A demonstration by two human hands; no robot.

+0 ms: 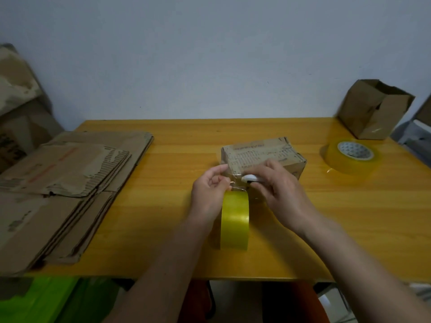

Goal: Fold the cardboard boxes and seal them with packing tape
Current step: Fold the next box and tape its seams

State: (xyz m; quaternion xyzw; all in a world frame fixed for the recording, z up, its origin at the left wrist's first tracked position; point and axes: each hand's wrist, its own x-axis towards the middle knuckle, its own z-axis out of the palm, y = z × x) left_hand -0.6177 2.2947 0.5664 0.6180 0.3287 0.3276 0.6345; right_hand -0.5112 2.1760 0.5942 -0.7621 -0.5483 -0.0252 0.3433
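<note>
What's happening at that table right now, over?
Left hand pinches the tape strip. Right hand holds a white cutter at the folded box. Tape roll stands on edge before it. Nothing blocking.

L hand (211, 191) pinches tape strip off upright roll (234, 220); R hand (278, 186) grips white cutter (250, 177) at box (262, 156).

Two bare forearms, no sleeves in view, left hand (210, 192) and right hand (279, 190) without gloves, rings or watch
</note>
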